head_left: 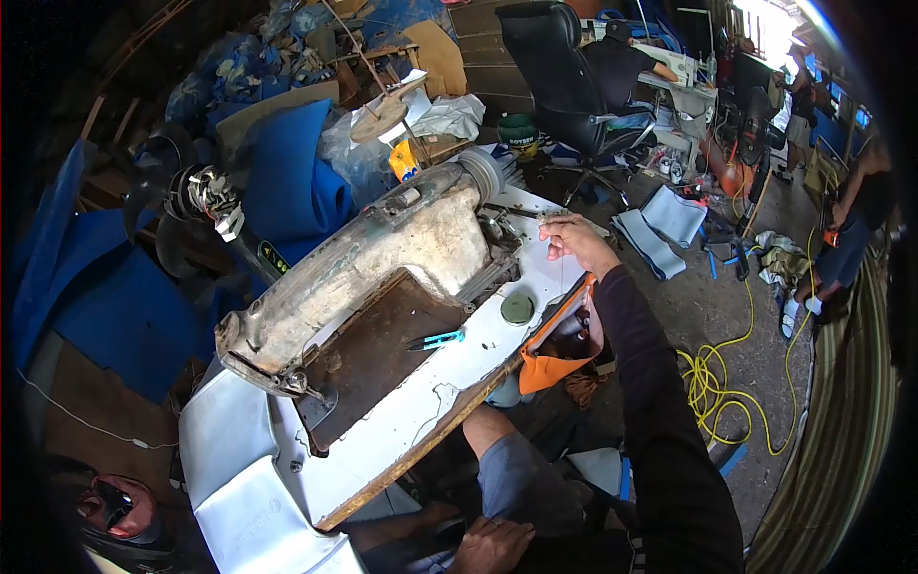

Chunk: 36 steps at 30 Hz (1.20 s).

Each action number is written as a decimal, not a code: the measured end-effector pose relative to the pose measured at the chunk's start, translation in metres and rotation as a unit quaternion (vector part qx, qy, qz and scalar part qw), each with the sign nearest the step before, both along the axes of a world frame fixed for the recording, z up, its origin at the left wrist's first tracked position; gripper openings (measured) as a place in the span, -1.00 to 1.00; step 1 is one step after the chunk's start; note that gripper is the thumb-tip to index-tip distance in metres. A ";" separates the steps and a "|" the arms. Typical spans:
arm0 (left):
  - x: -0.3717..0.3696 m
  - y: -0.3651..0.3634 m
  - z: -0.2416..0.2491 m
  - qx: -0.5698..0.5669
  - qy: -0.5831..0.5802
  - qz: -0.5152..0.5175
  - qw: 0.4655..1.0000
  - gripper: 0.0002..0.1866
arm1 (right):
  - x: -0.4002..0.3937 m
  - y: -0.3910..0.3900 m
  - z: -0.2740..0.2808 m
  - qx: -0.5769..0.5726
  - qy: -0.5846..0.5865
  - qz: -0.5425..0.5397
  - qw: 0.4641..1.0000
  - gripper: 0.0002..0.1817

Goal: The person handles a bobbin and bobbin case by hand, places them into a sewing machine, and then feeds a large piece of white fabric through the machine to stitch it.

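Cluttered workshop table (459, 378): right hand (577, 244) fingers (552, 228) pinched (contents unclear).

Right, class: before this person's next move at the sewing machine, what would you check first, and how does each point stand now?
1. Right hand at the handwheel end of the sewing machine: ok, its fingertips are on the table there.
2. What the right hand holds: cannot tell, only something thin shows at the fingers.
3. Left hand away from the machine: ok, it is low by the lap, off the table.
4. Blue-handled snips within reach: ok, they lie on the dark bed in front of the machine.
5. Floor clear of trip hazards: not ok, yellow cable lies in loose coils beside the seat.
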<state>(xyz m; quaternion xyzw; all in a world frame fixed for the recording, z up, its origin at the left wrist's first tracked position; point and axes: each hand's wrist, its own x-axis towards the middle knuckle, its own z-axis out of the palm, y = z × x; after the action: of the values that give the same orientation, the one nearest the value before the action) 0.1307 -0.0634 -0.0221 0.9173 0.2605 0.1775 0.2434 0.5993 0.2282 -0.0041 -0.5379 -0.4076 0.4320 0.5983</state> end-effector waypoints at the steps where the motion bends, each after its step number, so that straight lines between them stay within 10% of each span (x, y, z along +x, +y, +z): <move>1: 0.000 0.000 0.001 -0.002 -0.001 0.000 1.000 -0.83 | 0.001 0.001 -0.001 0.002 0.001 0.001 1.000 -0.82; 36: -0.001 0.001 -0.012 -0.007 0.011 -0.014 1.000 -0.83 | 0.001 -0.001 -0.001 0.010 0.007 0.003 1.000 -0.82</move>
<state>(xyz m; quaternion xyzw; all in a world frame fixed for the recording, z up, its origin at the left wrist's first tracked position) 0.1301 -0.0626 -0.0345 0.9209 0.2519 0.1626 0.2491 0.6001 0.2268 -0.0051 -0.5276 -0.4095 0.4336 0.6050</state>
